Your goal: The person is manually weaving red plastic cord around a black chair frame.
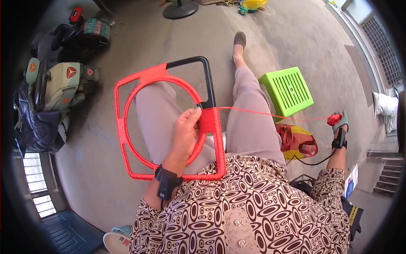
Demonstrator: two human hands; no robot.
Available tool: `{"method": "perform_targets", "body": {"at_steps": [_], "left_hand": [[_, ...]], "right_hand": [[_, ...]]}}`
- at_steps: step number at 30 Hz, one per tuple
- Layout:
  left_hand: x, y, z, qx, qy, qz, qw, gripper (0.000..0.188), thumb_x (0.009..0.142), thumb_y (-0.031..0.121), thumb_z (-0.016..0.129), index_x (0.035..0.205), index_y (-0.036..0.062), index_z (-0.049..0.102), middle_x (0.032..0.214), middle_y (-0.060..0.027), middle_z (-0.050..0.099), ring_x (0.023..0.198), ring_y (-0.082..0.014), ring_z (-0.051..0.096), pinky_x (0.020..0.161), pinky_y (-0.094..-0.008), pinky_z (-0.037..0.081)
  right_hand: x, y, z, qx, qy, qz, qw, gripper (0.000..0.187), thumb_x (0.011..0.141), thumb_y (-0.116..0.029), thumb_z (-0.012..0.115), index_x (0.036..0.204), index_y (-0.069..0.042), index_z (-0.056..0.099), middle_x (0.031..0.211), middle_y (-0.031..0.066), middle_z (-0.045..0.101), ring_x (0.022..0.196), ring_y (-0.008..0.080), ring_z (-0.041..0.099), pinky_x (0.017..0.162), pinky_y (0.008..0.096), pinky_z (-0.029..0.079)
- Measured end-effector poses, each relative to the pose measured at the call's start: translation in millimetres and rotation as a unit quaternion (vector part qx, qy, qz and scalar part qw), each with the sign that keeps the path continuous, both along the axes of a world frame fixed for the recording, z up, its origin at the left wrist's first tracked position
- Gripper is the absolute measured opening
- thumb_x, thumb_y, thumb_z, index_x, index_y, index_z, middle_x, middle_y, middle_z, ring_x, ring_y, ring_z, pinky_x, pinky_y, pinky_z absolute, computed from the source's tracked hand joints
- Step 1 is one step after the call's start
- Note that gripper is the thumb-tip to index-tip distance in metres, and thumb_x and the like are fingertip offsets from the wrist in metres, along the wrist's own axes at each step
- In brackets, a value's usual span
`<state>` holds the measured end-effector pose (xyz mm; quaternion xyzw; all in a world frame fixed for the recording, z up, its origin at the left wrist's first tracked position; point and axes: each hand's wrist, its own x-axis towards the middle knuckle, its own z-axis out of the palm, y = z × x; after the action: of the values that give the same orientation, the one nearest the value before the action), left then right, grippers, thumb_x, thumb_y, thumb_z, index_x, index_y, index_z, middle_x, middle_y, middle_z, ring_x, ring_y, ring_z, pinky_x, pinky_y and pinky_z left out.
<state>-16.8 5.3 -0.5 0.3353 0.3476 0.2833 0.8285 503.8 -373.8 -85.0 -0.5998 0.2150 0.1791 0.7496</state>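
Observation:
Over my lap is a square frame (209, 120) with a ring inside it. Red cord wraps most of it, while its top right corner and a short piece of the ring show bare black. My left hand (184, 129) is closed on the ring and the wrapped band at the frame's right side, thumb on top. From that band a red strand (262, 113) runs taut to the far right. There my right hand (341, 122), in a grey-green glove, is stretched out at arm's length and closed on a small bundle of red cord (333, 119).
A lime green slatted stool (292, 91) stands right of my legs, with a red and yellow bag (298, 142) beside it. Scooters (67, 84) are parked at left. A black round base (181, 9) stands ahead. White sacks (385, 106) lie at far right.

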Motion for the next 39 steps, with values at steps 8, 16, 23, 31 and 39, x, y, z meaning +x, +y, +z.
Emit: {"method": "perform_targets", "body": {"at_steps": [8, 16, 23, 31, 39], "left_hand": [[-8, 15, -1, 0.041, 0.024, 0.027, 0.998, 0.007, 0.091, 0.012, 0.053, 0.094, 0.0065, 0.057, 0.086, -0.0035, 0.063, 0.076, -0.0105, 0.059, 0.068, -0.0270, 0.049], [-9, 8, -13, 0.049, 0.073, -0.012, 0.996, 0.010, 0.091, 0.007, 0.053, 0.099, 0.0024, 0.055, 0.088, -0.0040, 0.062, 0.073, -0.0089, 0.058, 0.067, -0.0218, 0.048], [-5, 1, 12, 0.296, 0.098, 0.193, 0.930, 0.017, 0.088, 0.000, 0.056, 0.104, -0.0016, 0.052, 0.092, -0.0071, 0.060, 0.080, -0.0105, 0.059, 0.073, -0.0230, 0.049], [-2, -17, 28, 0.403, 0.062, 0.192, 0.893, 0.018, 0.087, 0.000, 0.056, 0.104, -0.0026, 0.052, 0.093, -0.0066, 0.058, 0.085, -0.0101, 0.055, 0.074, -0.0223, 0.047], [-6, 1, 4, 0.202, 0.098, 0.118, 0.967, 0.018, 0.089, 0.010, 0.059, 0.104, 0.0007, 0.054, 0.089, -0.0040, 0.059, 0.072, -0.0084, 0.056, 0.060, -0.0212, 0.048]], "right_hand": [[-247, 207, 109, -0.200, -0.254, 0.633, 0.704, 0.030, 0.080, -0.018, 0.063, 0.107, -0.007, 0.064, 0.084, 0.0042, 0.066, 0.076, 0.0121, 0.061, 0.072, 0.0260, 0.050], [-353, 327, 76, -0.027, -0.295, 0.754, 0.587, 0.057, 0.073, -0.022, 0.072, 0.122, -0.004, 0.050, 0.086, 0.0134, 0.065, 0.078, 0.0202, 0.063, 0.073, 0.0315, 0.051], [-333, 340, 75, 0.004, -0.395, 0.483, 0.781, 0.052, 0.072, -0.015, 0.073, 0.117, -0.001, 0.052, 0.098, 0.0119, 0.064, 0.091, 0.0231, 0.062, 0.081, 0.0318, 0.050], [-375, 338, 119, 0.008, -0.723, 0.453, 0.522, 0.034, 0.071, -0.011, 0.072, 0.101, -0.005, 0.057, 0.104, 0.0125, 0.062, 0.102, 0.0282, 0.059, 0.085, 0.0355, 0.049], [-243, 268, 100, -0.358, -0.654, 0.432, 0.506, 0.017, 0.078, -0.017, 0.064, 0.088, -0.005, 0.059, 0.074, 0.0139, 0.063, 0.063, 0.0263, 0.060, 0.059, 0.0364, 0.047]]}}
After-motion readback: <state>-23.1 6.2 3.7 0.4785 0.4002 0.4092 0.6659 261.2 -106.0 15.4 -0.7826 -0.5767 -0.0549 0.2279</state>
